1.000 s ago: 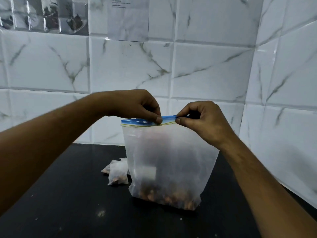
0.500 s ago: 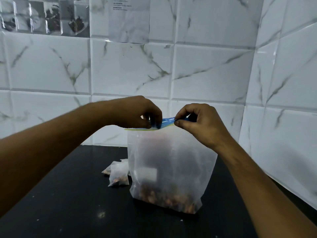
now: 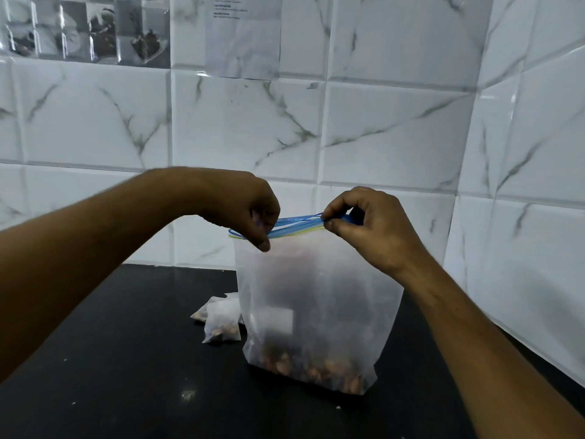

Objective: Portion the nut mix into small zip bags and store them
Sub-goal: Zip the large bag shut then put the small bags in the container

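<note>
Nearest the camera, two bare forearms are seen reaching in from the lower corners over a black counter (image 3: 126, 375), with pale specks scattered on it well below the fingers.

Large zip bag (image 3: 316, 296): frosted, stood upright on the counter, hung directly beneath both sets of fingers. Nut mix (image 3: 316, 370) is settled along its bottom, and the bag above it is mostly hollow. A pale rectangular patch (image 3: 278, 318) is seen through the front wall; what it is cannot be told.

Left hand (image 3: 240, 207): fingers curled tight, the zip strip (image 3: 297, 224) pinched near its left end, with a short tail of strip sticking out beyond the fingers. Right hand (image 3: 364, 229): thumb and forefinger are closed narrowly on the strip toward its right end. Between the two pinches the strip is shown as separate blue and yellow-green lines, blurred. Whether the seal is pressed together there cannot be told.

Small zip bags (image 3: 221, 321): at least two, with nuts inside, laid on the counter below and left of the left fingers. They are just beside the large bag's lower left edge.

Beyond the fingers, a marble-patterned tiled wall (image 3: 395, 137) is noted. High above the left fingers, a printed sheet (image 3: 243, 36) and a sheet of photographs (image 3: 85, 26) are stuck to it; the print is too small to read.
</note>
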`<state>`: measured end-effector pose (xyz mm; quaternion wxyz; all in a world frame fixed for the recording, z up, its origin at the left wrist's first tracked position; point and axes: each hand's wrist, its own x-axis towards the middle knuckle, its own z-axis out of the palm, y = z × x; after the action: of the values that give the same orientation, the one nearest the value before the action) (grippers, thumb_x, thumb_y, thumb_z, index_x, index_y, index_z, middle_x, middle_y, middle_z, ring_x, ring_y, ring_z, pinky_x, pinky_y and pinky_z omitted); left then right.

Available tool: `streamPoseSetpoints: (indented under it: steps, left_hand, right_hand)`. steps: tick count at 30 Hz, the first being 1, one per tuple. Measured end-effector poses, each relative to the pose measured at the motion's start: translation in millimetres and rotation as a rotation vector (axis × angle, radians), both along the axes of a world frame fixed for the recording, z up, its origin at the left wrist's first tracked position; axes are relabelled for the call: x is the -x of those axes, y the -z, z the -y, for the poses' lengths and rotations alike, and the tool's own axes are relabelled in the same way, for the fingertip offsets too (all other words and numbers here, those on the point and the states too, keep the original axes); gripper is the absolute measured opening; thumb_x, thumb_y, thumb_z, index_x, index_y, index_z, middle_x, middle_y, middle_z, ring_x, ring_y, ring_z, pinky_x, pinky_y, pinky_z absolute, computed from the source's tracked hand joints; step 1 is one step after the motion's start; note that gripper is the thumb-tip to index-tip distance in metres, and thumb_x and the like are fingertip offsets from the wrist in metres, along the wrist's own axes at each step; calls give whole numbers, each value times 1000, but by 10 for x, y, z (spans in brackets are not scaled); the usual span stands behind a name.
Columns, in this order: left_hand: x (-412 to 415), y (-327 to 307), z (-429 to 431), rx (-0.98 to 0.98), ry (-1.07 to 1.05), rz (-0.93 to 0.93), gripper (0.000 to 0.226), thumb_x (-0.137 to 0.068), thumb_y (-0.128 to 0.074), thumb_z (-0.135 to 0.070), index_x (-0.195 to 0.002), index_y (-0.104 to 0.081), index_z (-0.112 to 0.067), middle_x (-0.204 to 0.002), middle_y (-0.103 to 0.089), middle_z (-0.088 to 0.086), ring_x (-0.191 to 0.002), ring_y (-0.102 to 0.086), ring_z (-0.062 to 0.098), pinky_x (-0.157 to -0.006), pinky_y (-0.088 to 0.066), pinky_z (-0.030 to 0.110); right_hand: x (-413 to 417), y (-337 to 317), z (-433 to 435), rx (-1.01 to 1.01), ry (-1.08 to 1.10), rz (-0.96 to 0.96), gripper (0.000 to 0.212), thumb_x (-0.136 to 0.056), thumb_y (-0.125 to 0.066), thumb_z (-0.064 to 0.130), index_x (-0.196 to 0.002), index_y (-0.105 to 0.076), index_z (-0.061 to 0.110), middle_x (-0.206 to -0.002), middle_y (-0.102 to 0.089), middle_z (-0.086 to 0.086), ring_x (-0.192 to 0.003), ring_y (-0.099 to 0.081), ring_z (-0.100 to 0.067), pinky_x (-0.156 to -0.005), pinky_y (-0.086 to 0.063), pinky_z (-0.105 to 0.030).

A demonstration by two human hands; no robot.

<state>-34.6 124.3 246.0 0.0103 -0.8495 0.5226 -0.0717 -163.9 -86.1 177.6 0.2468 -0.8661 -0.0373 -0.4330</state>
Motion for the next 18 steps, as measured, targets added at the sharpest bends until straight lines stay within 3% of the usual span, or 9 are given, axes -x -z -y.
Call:
streamPoseSetpoints:
  steps: [3,6,10,12,15,18]
  left_hand:
    - [-36,27,-48,-11,-3,4,17,-82,-81,-43,-74,-67,-38,-79,-71,-17,-78,-68,11,-80,-59,46]
    - [-66,100,-107,113,65,-5,13,-90,-73,-29,-84,-66,-39,-89,-71,-16,-82,-65,7,-83,-56,41]
    - [-123,152,-150,257,110,-62,22,-97,-65,-19,-100,-71,-40,-92,-73,-22,-88,-64,-6,-76,-46,14]
    - [-144,146,-126,315,131,-37,16,-96,-69,-23,-98,-74,-37,-91,-73,-21,-87,-63,-7,-73,-44,9]
    - [-151,110,-113,390,182,14,6,-93,-73,-28,-94,-75,-33,-96,-70,-18,-94,-62,-2,-82,-52,21]
    - [-130,98,-133,462,239,50,6,-88,-77,-32,-89,-74,-37,-101,-64,-15,-101,-57,3,-87,-54,32]
  right_hand:
    - [-20,18,2,3,15,9,15,-86,-78,12,-86,-77,28,-83,-65,14,-70,-56,-3,-64,-41,-12]
    - [-15,18,32,-42,-2,-3,17,-88,-77,10,-87,-78,27,-85,-68,12,-67,-55,-3,-62,-41,-11]
    - [3,13,45,-30,-17,-62,19,-92,-74,12,-95,-81,30,-93,-68,9,-73,-55,2,-65,-41,-9]
    - [-2,3,30,-15,-15,-78,14,-91,-77,20,-98,-81,32,-94,-66,9,-77,-56,2,-65,-41,-9]
    - [-23,-19,13,11,20,-90,9,-89,-80,33,-98,-80,34,-93,-63,10,-79,-56,0,-65,-39,-10]
    - [-41,-38,17,-11,26,-52,5,-88,-82,30,-92,-80,33,-92,-63,8,-79,-56,2,-64,-39,-8]
